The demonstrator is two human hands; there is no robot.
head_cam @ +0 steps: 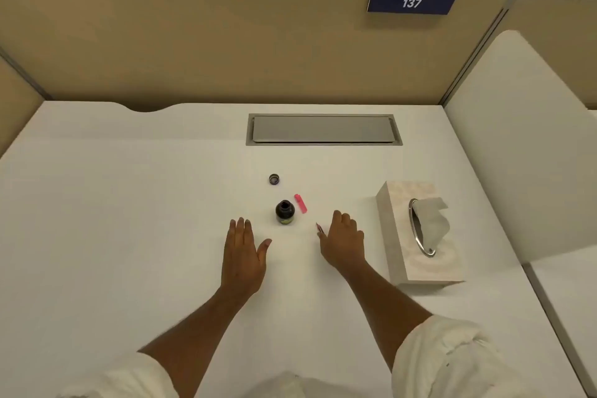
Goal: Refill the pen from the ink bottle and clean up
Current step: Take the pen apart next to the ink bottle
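Beige partitions wall in a white table (129, 203). At its middle the ink bottle (285, 212) stands uncapped, cap (274, 179) behind, pink pen cap (300, 203) beside. Left hand (243, 252) lies flat, grip empty; right hand (344, 244) pinches the pen (319, 228). Steady the bottle before dipping. Tissue box (416, 236) waits right, nothing blocking.
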